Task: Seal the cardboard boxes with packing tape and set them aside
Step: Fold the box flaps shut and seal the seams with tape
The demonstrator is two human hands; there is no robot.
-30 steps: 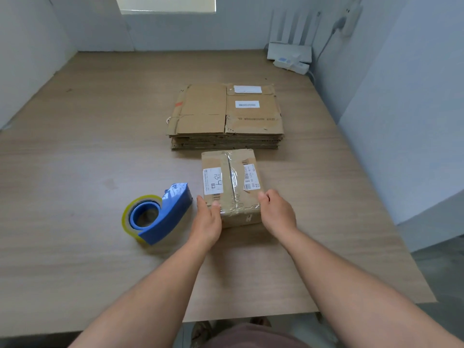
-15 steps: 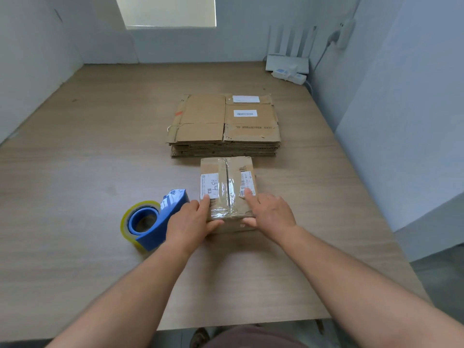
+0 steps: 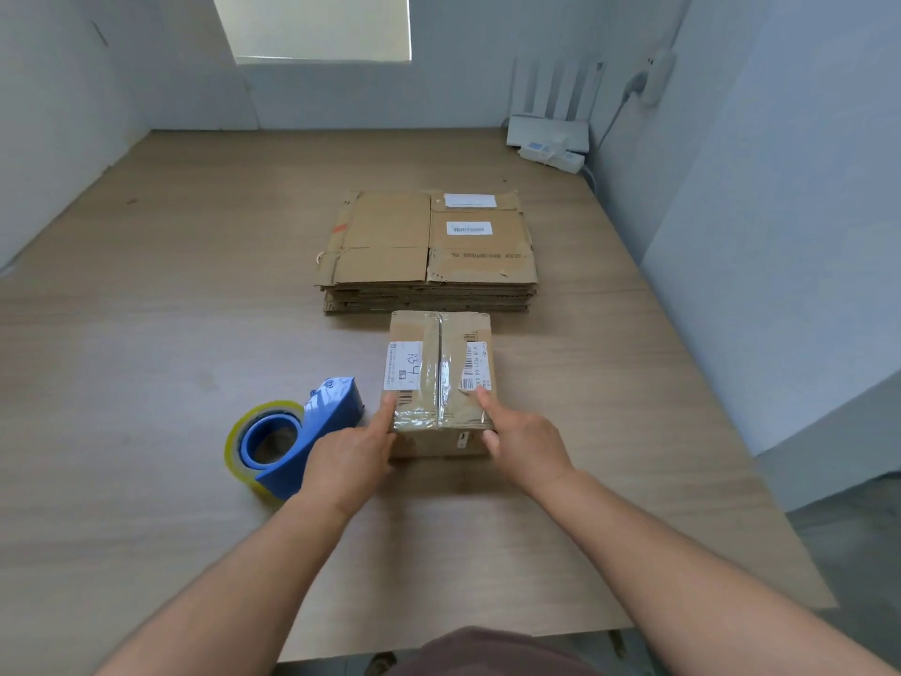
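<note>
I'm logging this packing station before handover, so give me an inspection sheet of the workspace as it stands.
Surface: wooden table, a few faint marks.
Job's things: small box, tape along its top seam; blue tape dispenser left of it; stack of flattened boxes behind it.
Clutter: nothing seen.
Hands: left hand grips the small box at its near left corner, right hand at its near right corner.
Cables: grey cable runs from a wall plug down toward the white router in the far right corner.
Surroundings: grey walls on three sides, window at the far end.
</note>
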